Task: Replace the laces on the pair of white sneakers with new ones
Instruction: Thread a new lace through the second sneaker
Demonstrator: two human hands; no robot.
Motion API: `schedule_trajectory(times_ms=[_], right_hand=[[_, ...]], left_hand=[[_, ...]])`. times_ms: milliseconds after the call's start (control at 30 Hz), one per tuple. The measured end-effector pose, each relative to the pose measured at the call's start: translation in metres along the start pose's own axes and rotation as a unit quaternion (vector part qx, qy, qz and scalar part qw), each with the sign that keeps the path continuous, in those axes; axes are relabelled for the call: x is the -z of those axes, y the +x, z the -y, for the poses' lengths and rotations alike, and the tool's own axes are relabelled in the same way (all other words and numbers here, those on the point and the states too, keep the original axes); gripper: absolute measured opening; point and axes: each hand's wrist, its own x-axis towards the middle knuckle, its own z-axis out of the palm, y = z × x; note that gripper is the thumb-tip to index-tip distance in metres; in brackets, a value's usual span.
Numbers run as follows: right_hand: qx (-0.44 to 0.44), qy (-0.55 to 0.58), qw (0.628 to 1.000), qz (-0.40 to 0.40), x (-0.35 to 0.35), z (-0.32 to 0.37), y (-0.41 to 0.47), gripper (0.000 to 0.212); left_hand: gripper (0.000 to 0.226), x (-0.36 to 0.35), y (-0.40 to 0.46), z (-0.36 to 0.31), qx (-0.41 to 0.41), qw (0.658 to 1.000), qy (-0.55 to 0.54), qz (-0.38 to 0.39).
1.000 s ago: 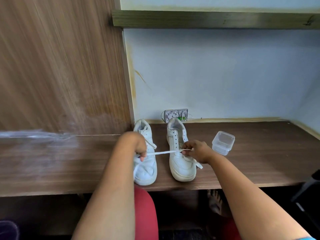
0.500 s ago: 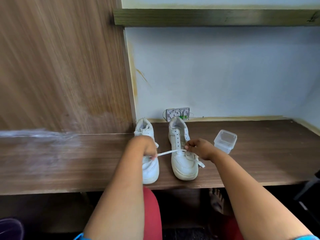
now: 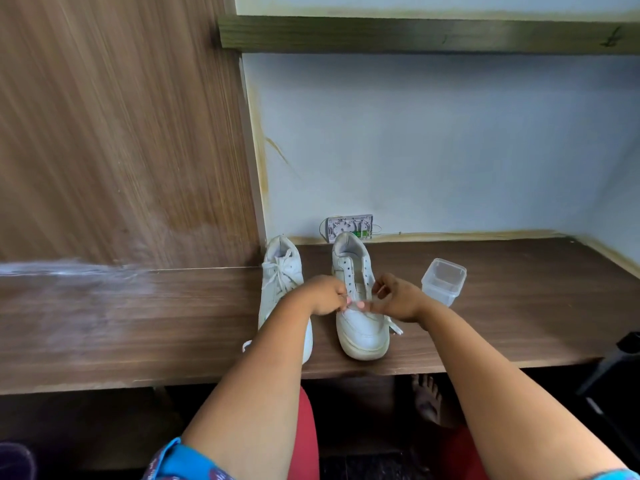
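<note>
Two white sneakers stand side by side on the wooden desk [image 3: 502,327], toes toward me. The left sneaker [image 3: 280,282] is laced and tied; my left forearm covers its toe. The right sneaker [image 3: 360,327] has bare eyelets on its upper part. Over its lower eyelets my left hand [image 3: 327,296] and my right hand [image 3: 398,301] meet, both pinching a white lace [image 3: 349,306]. A loose end of the lace [image 3: 394,328] hangs off the shoe's right side.
A small clear plastic container [image 3: 441,282] stands just right of my right hand. A wall socket plate [image 3: 349,226] sits behind the shoes. A wooden panel [image 3: 121,133] rises at the left, a shelf [image 3: 415,34] above. A bare foot [image 3: 427,398] shows under the desk.
My left hand moved right from over the left sneaker to the right sneaker. The stretched length of lace between the hands has shortened to almost nothing.
</note>
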Motion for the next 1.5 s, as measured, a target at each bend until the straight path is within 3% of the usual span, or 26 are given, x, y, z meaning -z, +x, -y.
schedule_trajectory(times_ms=[67, 133, 333, 433, 500, 567, 667, 833, 900, 1033, 1200, 1300, 1367, 1433, 1500], right_hand=[[0.018, -0.020, 0.999, -0.023, -0.006, -0.006, 0.001, 0.047], [0.028, -0.015, 0.998, -0.056, -0.006, -0.008, 0.001, 0.026], [-0.077, -0.116, 0.986, -0.096, 0.018, -0.025, -0.001, 0.010], [-0.107, -0.116, 0.986, -0.050, 0.023, -0.030, -0.003, 0.030], [-0.071, -0.084, 0.993, -0.035, 0.017, -0.020, -0.006, 0.048], [-0.019, -0.082, 0.994, -0.068, 0.009, -0.004, -0.007, 0.056], [0.022, -0.081, 0.996, -0.035, -0.005, 0.011, -0.006, 0.043], [0.017, -0.049, 0.999, 0.007, -0.015, 0.014, -0.006, 0.021], [-0.001, -0.061, 0.998, 0.006, -0.013, 0.016, -0.009, 0.024], [-0.053, 0.006, 0.998, 0.037, -0.014, 0.021, -0.012, 0.028], [-0.074, -0.100, 0.992, 0.039, -0.010, 0.030, -0.012, 0.039], [-0.076, -0.166, 0.982, 0.051, 0.003, 0.034, -0.017, 0.035], [-0.076, -0.191, 0.976, 0.072, 0.018, 0.042, -0.026, 0.037], [-0.067, -0.183, 0.980, 0.043, 0.037, 0.054, -0.038, 0.038], [-0.050, -0.126, 0.990, -0.023, 0.054, 0.066, -0.052, 0.039]], left_hand=[[0.013, 0.001, -0.002, 0.007, 0.010, 0.996, -0.084, 0.005], [0.010, 0.004, -0.005, 0.012, 0.018, 0.989, -0.146, 0.007], [0.007, 0.018, -0.014, 0.024, 0.045, 0.986, -0.162, -0.008], [0.006, 0.019, -0.012, 0.027, 0.049, 0.984, -0.171, -0.014], [0.010, 0.018, -0.011, 0.024, 0.049, 0.983, -0.177, -0.008], [0.018, 0.016, -0.009, 0.021, 0.050, 0.982, -0.182, -0.013], [0.019, 0.011, -0.009, 0.019, 0.047, 0.980, -0.189, -0.031], [0.011, 0.007, -0.010, 0.016, 0.049, 0.988, -0.134, -0.052], [0.002, 0.007, -0.010, 0.014, 0.048, 0.990, -0.125, -0.054], [0.010, 0.006, -0.012, 0.012, 0.043, 0.991, -0.124, -0.035], [0.021, 0.005, -0.009, 0.009, 0.062, 0.990, -0.121, -0.042], [0.007, 0.009, -0.016, -0.001, 0.095, 0.988, -0.116, -0.027], [0.032, 0.018, -0.027, -0.009, 0.112, 0.992, -0.065, -0.012], [0.043, 0.032, -0.040, -0.019, 0.112, 0.992, -0.056, -0.026], [0.035, 0.047, -0.049, -0.027, 0.105, 0.992, -0.039, -0.062]])
